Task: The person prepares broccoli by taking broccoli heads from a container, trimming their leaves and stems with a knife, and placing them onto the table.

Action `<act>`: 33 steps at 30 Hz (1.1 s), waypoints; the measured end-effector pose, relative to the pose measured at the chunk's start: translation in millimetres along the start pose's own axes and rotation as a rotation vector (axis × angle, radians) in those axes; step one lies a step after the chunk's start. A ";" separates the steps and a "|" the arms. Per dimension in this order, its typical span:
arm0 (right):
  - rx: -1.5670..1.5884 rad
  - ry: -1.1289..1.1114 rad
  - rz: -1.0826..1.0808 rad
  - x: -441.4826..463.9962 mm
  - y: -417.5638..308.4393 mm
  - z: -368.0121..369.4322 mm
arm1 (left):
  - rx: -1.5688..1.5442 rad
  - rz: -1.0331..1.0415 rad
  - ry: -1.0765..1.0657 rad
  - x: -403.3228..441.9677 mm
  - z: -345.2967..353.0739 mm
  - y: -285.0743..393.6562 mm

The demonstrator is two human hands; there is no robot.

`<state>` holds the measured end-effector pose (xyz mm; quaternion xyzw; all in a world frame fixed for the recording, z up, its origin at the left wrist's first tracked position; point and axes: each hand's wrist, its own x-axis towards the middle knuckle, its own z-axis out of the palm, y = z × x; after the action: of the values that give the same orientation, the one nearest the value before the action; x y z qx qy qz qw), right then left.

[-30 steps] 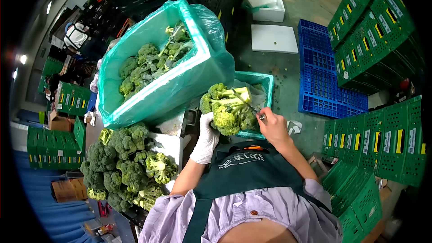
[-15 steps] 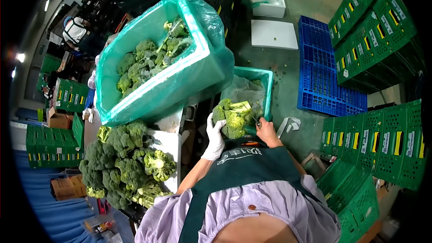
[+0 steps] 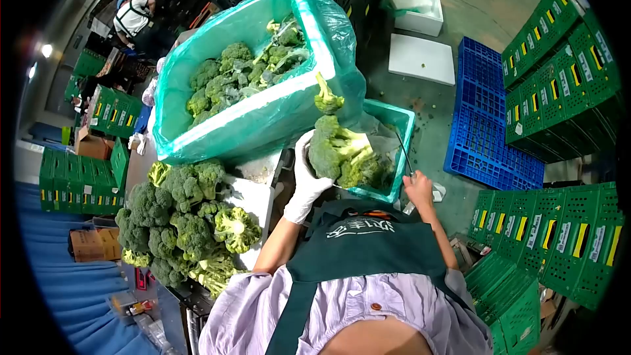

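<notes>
My left hand (image 3: 307, 181), in a white glove, grips a broccoli head (image 3: 336, 151) whose pale stem points right. Just above that head, a small broccoli floret (image 3: 328, 97) appears separate, in mid-air. My bare right hand (image 3: 419, 189) is closed round a knife (image 3: 404, 151), its thin blade pointing up, to the right of the broccoli and apart from it. Beneath is a green-lined bin (image 3: 406, 133). To the upper left, a large foam box (image 3: 243, 117) lined with green plastic holds broccoli. More broccoli heads (image 3: 177, 213) are piled at the left.
A white board (image 3: 253, 220) lies beside the pile. On the floor are a blue pallet (image 3: 483, 118), a white lid (image 3: 421, 59) and a white foam box (image 3: 424, 16). Green crates (image 3: 559, 72) stand at the right. Another person (image 3: 133, 20) is at the upper left.
The knife has moved right, away from the broccoli, and its blade now points up. A small floret has come off above the head. My left hand has lifted the broccoli slightly.
</notes>
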<state>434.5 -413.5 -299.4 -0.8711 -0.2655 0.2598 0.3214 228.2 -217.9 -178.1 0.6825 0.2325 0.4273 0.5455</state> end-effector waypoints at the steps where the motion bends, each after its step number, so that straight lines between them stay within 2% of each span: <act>1: 0.017 0.032 -0.046 1.9 -6.3 -3.0 | -0.001 0.018 -0.032 0.7 1.2 0.1; 3: 0.027 0.056 -0.095 -4.4 -23.9 -13.0 | 0.009 0.065 -0.051 -0.7 -0.7 -8.7; 5: 0.195 -0.012 -0.072 -11.5 -44.6 -25.1 | 0.012 0.037 0.057 -2.1 4.9 -11.3; 6: 0.195 -0.001 -0.110 -9.0 -48.1 -23.2 | -0.046 0.045 0.093 1.7 8.8 -8.4; 7: 0.193 -0.003 -0.117 -5.0 -53.5 -23.7 | 0.028 0.083 0.118 8.5 5.5 -11.0; 11: 0.178 -0.001 -0.252 8.5 -88.0 -31.0 | 0.018 0.006 0.277 29.2 1.9 -7.9; 15: 0.216 0.030 -0.409 5.1 -114.0 -41.3 | -0.103 -0.003 0.298 26.8 -4.0 -5.8; 18: 0.064 0.058 -0.607 -10.1 -131.1 -49.1 | -0.291 -0.079 0.303 18.2 -1.0 1.1; 25: 0.011 -0.035 -0.651 -10.7 -128.5 -53.9 | -0.571 -0.337 0.300 10.7 -7.3 -6.2; 30: -0.006 -0.108 -0.633 -3.2 -120.5 -62.5 | -0.690 -0.442 0.240 15.4 -6.8 3.9; 33: -0.004 -0.094 -0.688 1.3 -118.2 -68.7 | -0.645 -0.404 0.184 19.0 -8.2 3.7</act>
<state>443.4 -364.5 -172.1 -0.7182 -0.5587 0.1754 0.3758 230.8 -199.6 -168.0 0.3754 0.2641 0.4218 0.7820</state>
